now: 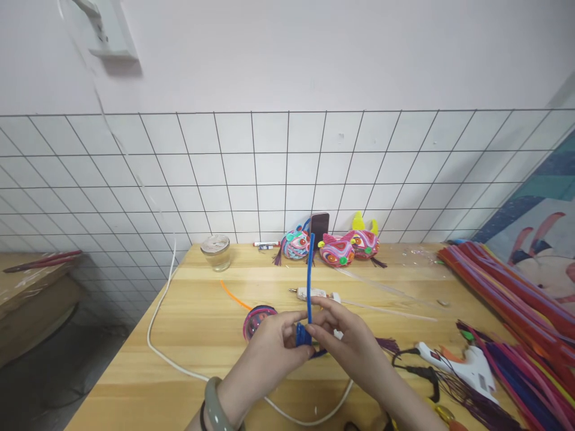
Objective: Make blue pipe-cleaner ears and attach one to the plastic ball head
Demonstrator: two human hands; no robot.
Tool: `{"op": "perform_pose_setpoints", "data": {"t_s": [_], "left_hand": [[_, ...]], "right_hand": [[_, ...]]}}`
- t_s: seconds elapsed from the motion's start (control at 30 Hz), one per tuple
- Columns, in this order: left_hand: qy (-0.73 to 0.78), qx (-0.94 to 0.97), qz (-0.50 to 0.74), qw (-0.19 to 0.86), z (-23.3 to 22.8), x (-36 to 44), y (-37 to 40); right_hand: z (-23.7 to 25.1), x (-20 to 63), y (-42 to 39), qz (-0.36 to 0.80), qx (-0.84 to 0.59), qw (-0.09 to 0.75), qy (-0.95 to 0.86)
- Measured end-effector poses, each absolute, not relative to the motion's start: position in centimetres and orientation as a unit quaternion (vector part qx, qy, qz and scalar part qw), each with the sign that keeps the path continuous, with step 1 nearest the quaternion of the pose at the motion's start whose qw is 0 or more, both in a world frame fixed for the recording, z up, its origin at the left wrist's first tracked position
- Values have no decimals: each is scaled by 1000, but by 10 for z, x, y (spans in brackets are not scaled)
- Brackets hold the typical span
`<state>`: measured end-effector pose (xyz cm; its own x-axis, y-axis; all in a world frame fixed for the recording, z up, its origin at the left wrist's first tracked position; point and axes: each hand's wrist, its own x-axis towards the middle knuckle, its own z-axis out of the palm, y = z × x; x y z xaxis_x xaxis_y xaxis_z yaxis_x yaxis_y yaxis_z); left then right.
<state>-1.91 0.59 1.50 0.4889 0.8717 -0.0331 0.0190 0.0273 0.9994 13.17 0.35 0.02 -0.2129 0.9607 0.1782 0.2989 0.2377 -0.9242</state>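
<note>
A blue pipe cleaner (309, 272) rises upright between my two hands, its lower part bent into a compact folded bundle (302, 334). My left hand (276, 344) pinches that bundle between thumb and fingers. The fingers of my right hand (344, 335) close on the stem just above the folds. Beside my left hand lies a round pink and purple piece (252, 319), partly covered by the hand. An orange pipe cleaner (233, 294) stretches away from it. Behind my right hand lies a small white tool with a metal tip (305, 293).
Colourful stuffed animal-like ornaments (336, 249) and a phone (320, 227) stand along the wall. At the back left is a lidded glass cup (215, 254). A white glue gun (471, 368) and pipe cleaner bundles (507, 293) occupy the right. A white cable (168, 359) loops across the table.
</note>
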Motion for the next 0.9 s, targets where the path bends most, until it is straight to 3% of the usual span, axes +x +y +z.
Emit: {"op": "perform_pose_setpoints", "data": {"t_s": [0.27, 0.67, 0.9], "left_hand": [[416, 607, 342, 585, -3, -25, 9], [376, 424, 390, 726, 7, -25, 16], [347, 317, 484, 738, 11, -29, 16]], "right_hand": [[3, 131, 3, 402, -477, 424, -657], [6, 135, 6, 520, -453, 447, -569], [8, 127, 2, 603, -394, 364, -590]]}}
